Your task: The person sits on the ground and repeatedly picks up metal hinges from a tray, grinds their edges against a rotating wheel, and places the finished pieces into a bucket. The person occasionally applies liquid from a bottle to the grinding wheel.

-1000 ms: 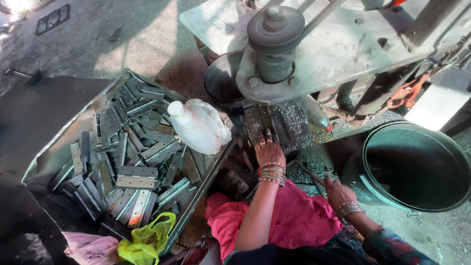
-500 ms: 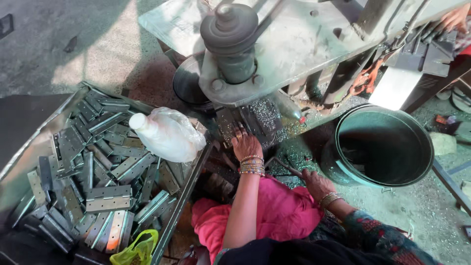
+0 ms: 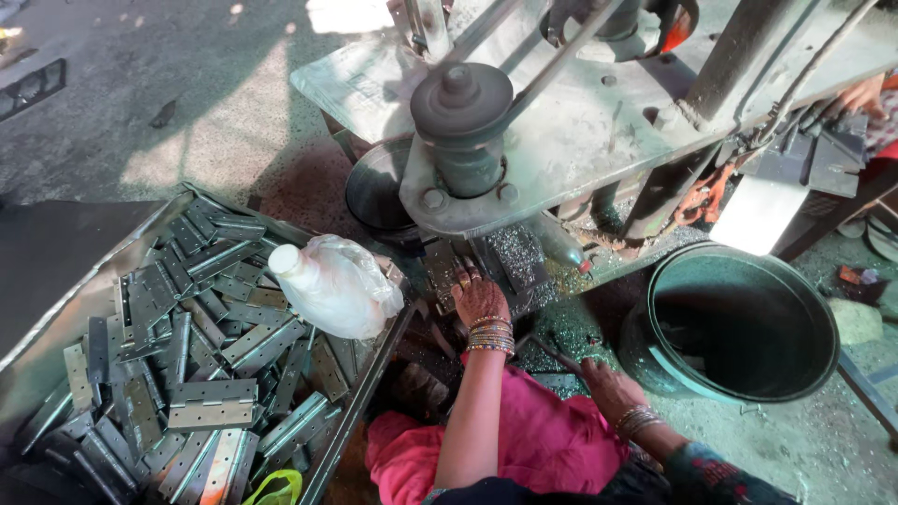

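Note:
My left hand (image 3: 478, 297) reaches under the grey press machine (image 3: 524, 131), its fingers resting on a metal hinge piece (image 3: 447, 271) on the machine bed; bangles ring the wrist. My right hand (image 3: 606, 384) lies lower, near my pink-clad lap (image 3: 552, 440), and seems closed around a thin dark rod (image 3: 554, 353). Metal shavings (image 3: 524, 257) cover the bed around both hands.
A metal tray (image 3: 56, 309) heaped with several steel hinges (image 3: 210, 404) stands at my left, with a white plastic bottle in a bag (image 3: 332, 285) lying on its rim. A dark green bucket (image 3: 748, 323) sits at the right. Another person's hand (image 3: 856, 93) shows at the far right.
The view has shifted, so the press, tray and bucket sit differently in the picture. My left hand stays on the piece under the press; my right hand stays low by my lap.

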